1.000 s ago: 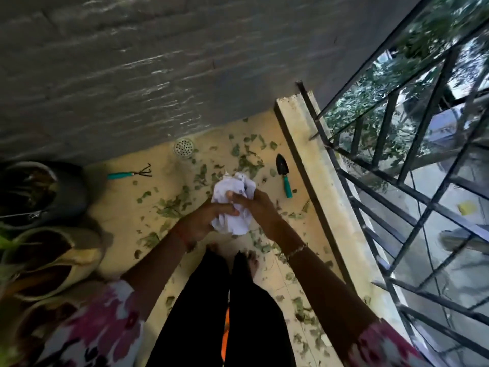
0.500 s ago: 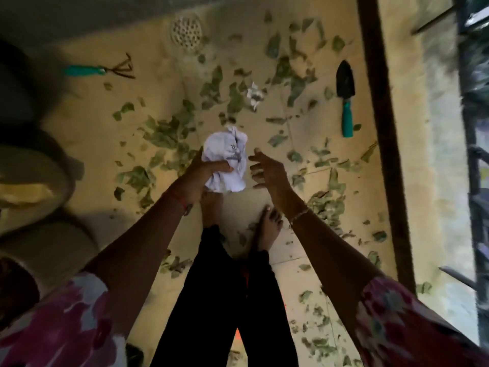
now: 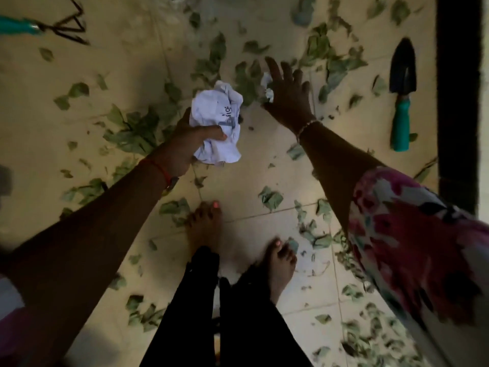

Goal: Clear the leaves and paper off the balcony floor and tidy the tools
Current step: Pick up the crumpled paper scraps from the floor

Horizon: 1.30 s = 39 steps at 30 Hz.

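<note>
Two bare feet (image 3: pixel 203 223) stand at 6 o'clock on the pale floor tiles (image 3: pixel 246 181). Just past them, near the middle, the left hand (image 3: pixel 185 139) grips a big crumpled paper ball (image 3: pixel 217 123). The right hand (image 3: pixel 288 94) spreads its fingers over a small paper scrap (image 3: pixel 267 86) at 12 o'clock. I cannot tell if it touches it. So the paper looks nearly picked up. Green leaves (image 3: pixel 132 133) lie all over the floor, not cleared. Farther off, the trowel (image 3: pixel 402 96) at 2 o'clock and the hand rake (image 3: pixel 53 26) at 10 o'clock are not tidied yet. A dark strip (image 3: pixel 455 102) runs along 3 o'clock.
</note>
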{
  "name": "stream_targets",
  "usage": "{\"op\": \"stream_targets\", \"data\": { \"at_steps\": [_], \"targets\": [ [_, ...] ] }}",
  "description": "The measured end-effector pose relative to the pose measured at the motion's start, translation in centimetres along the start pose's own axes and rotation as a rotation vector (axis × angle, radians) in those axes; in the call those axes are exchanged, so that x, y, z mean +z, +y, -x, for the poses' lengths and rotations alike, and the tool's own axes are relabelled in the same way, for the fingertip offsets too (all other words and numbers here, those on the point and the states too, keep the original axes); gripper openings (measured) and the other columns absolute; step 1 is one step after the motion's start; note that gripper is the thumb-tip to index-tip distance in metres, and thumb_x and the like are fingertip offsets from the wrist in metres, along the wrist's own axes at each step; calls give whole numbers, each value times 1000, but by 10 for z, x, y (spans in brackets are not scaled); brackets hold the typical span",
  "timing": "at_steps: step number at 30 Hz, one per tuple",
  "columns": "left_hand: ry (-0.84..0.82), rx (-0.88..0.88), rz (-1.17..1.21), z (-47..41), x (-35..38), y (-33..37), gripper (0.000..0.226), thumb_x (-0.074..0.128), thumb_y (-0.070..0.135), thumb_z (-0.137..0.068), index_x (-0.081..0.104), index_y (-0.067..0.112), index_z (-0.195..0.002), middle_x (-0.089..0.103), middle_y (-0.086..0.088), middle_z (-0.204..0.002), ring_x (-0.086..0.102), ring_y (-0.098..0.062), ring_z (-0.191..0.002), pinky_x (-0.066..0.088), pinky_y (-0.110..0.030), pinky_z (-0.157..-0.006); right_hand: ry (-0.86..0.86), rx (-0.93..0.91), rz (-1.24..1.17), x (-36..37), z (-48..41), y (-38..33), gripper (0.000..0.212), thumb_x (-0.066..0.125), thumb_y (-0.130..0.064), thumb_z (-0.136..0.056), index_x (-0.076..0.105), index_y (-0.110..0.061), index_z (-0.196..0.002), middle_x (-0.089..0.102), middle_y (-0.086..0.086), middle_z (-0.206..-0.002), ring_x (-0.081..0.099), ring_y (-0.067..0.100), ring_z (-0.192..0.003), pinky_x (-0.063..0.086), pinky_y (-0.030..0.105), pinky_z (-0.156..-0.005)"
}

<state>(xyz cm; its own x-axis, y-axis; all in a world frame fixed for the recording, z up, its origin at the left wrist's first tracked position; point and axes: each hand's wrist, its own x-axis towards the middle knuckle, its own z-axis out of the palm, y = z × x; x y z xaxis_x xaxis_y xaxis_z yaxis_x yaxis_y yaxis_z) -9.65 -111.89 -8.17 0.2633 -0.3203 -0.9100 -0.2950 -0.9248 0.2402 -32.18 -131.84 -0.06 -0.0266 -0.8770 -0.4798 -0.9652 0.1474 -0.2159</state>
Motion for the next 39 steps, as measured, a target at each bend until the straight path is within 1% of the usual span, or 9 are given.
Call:
{"op": "stream_targets", "data": {
  "at_steps": [3,11,17,20,22,26,30,35,39],
  "targets": [
    [124,259,-246,-8,5,-10,23,49,31,-95,65,19,-84,67,-6,-79,57,-27,-57,45,-35,-57,-28,-24,49,7,-19,2,40,43,-14,-96,41,-6,-135,40,18,-139,36,32,-130,33,43,-103],
    [236,478,-242,-8,8,-12,35,33,19,-100,67,12,-95,66,-15,-89,55,-29,-58,44,-37,-58,212,-1,-435,9,27,1,22,43,9,-72,61,0,-80,62,28,-82,61,41,-79,35,29,-68],
    [172,493,-245,-11,2,-36,35,40,8,-93,39,10,-128,60,-23,-102,54,-32,-67,45,-41,-62,208,359,-1172,-83,81,-6,25,44,10,-88,64,6,-103,66,18,-71,60,17,-55,50,26,-59],
    [-377,217,39,112,-34,142,42,37,4,-98,33,10,-139,64,-19,-98,61,-33,-69,48,-39,-64,136,407,-1397,-140,117,-9,29,41,16,-85,66,4,-88,58,17,-64,48,10,-47,41,28,-53],
    [-405,420,-25,254,-66,300,31,46,3,-96,53,17,-122,64,-7,-103,62,-25,-86,50,-37,-77,90,378,-1464,-208,151,-13,32,38,14,-86,65,-4,-87,60,15,-70,51,10,-56,42,26,-58],
    [-651,583,-33,403,-88,344,32,44,-3,-94,51,9,-123,65,2,-101,64,-12,-84,52,-19,-70,91,335,-1854,-303,208,-38,43,28,-8,-97,62,-13,-72,63,-4,-66,57,11,-66,47,24,-65],
    [-722,693,-155,575,-112,373,30,51,-2,-91,57,10,-118,66,-1,-105,66,-10,-87,50,-21,-73,252,197,-1892,-449,322,-49,43,36,-26,-98,43,-5,-135,49,12,-136,45,28,-129,38,35,-107],
    [-684,762,-285,690,-115,378,46,59,12,-90,49,0,-133,49,-20,-138,46,-33,-126,38,-37,-103,348,179,-1684,-529,407,-45,42,64,-27,-84,58,-10,-122,65,8,-110,63,26,-99,52,39,-85],
    [-817,755,-343,786,-117,376,36,59,12,-89,55,3,-124,60,-11,-121,57,-24,-108,48,-34,-95,485,95,-1783,-582,489,-40,28,65,-10,-84,64,-5,-112,70,9,-103,67,24,-96,55,37,-84]
  ]
}}
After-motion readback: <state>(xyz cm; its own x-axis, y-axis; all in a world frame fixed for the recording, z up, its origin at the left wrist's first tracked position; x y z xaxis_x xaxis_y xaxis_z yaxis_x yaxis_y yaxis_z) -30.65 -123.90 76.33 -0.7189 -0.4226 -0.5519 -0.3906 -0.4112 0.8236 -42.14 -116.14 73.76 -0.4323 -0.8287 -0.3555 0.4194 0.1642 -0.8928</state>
